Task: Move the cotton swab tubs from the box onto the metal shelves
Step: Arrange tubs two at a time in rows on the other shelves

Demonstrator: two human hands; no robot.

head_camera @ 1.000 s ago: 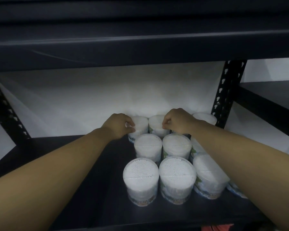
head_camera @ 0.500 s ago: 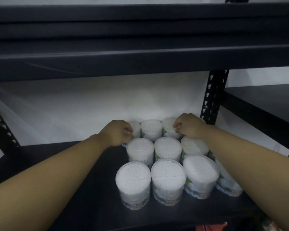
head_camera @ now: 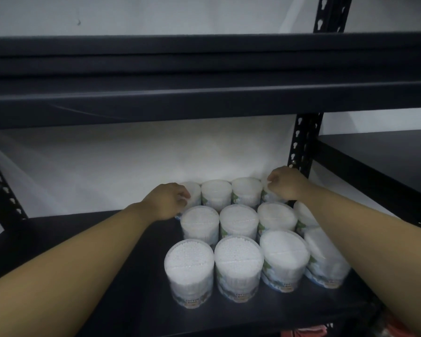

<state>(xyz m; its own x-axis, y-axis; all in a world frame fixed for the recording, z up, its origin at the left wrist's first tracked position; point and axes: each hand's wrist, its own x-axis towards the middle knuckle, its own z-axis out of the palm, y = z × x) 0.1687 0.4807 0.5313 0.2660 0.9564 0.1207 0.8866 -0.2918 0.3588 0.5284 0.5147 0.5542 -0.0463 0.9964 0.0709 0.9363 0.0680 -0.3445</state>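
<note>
Several clear round cotton swab tubs stand in rows on the dark metal shelf (head_camera: pixel 107 251), packed toward its right side. My left hand (head_camera: pixel 168 200) curls around the far-left tub of the back row (head_camera: pixel 193 193). At the other end of that row, my right hand (head_camera: pixel 286 184) grips the rim of the far-right tub (head_camera: pixel 269 197), close to the upright post (head_camera: pixel 304 142). Two free tubs (head_camera: pixel 216 194) stand between my hands. The front row's left tub (head_camera: pixel 189 268) stands nearest me. The box is out of view.
An upper shelf beam (head_camera: pixel 204 93) overhangs the tubs. Another dark shelf (head_camera: pixel 387 161) lies to the right behind the post. A white wall backs the shelf. The shelf's left half holds no tubs. Something red (head_camera: pixel 309 333) shows below the shelf's front edge.
My right hand has slid right along the back row, from the middle tubs to the far-right tub by the post. My left hand stays at the far-left tub. The view has tilted upward.
</note>
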